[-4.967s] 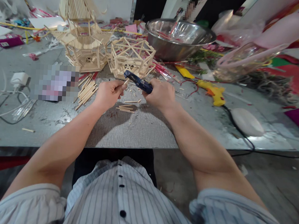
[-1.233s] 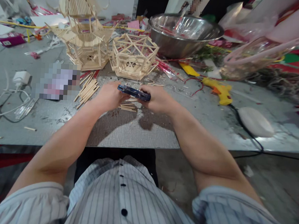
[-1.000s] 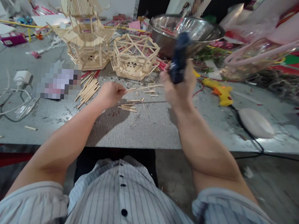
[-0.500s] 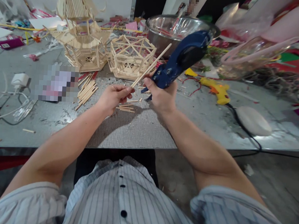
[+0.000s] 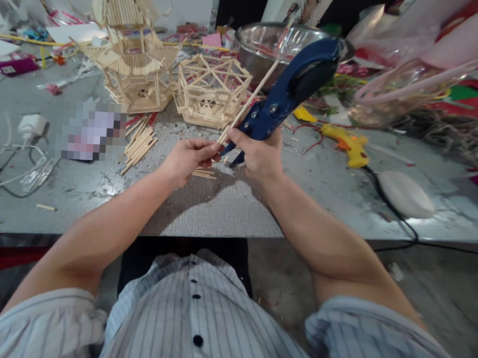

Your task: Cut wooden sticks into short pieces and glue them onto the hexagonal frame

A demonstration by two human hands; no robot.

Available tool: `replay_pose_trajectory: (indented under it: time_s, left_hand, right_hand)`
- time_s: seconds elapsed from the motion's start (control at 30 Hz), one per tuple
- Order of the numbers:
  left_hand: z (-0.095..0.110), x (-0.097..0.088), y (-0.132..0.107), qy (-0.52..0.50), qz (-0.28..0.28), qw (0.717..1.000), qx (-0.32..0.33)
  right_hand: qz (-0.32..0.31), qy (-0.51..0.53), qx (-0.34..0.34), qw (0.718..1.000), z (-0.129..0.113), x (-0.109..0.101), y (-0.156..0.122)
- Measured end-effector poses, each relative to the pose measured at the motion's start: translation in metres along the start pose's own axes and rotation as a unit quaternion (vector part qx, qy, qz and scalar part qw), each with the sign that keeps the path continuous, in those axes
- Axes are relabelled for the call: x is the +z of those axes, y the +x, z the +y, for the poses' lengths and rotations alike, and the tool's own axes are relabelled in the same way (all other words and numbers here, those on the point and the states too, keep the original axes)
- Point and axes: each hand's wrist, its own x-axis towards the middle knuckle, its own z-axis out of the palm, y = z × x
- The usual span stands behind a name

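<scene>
My left hand [image 5: 193,160] pinches the lower end of thin wooden sticks [image 5: 261,86] between thumb and fingers. They slant up to the right. In my right hand [image 5: 262,156] is a blue hand cutter [image 5: 278,103], its handles pointing up and its jaws down toward my left fingers. The right thumb lies close to the sticks, beside the jaws; whether it presses on them I cannot tell. Short cut sticks [image 5: 204,173] lie on the table below my hands. Left of my left hand is a loose pile of longer sticks [image 5: 139,148].
Behind my hands stand an open wooden stick frame [image 5: 211,110] and a tiered stick pavilion [image 5: 134,81]. A steel bowl [image 5: 250,55] sits behind them. On the right lie a yellow glue gun [image 5: 348,145] with a black cord and a white oval object [image 5: 406,194]. A white charger [image 5: 32,126] is left.
My left hand has shifted right, closer to the cutter's jaws. The sticks have moved with it and stand a little steeper. My right hand stays nearly in place.
</scene>
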Motion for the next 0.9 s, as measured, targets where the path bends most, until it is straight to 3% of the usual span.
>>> replay_pose_trajectory:
  time_s: [0.23, 0.53, 0.9]
  left_hand:
    - [-0.002, -0.001, 0.001, 0.022, -0.016, 1.000, -0.002]
    - [-0.001, -0.010, 0.001, 0.064, -0.053, 0.997, -0.002]
    - [-0.004, -0.012, 0.004, 0.156, -0.054, 0.985, 0.048]
  right_hand:
    - [0.025, 0.030, 0.041, 0.998, 0.002, 0.002, 0.000]
    - [-0.025, 0.062, 0.084, 0.994, 0.000, 0.000, 0.002]
    - [-0.070, 0.075, 0.113, 0.988, -0.015, 0.001, -0.007]
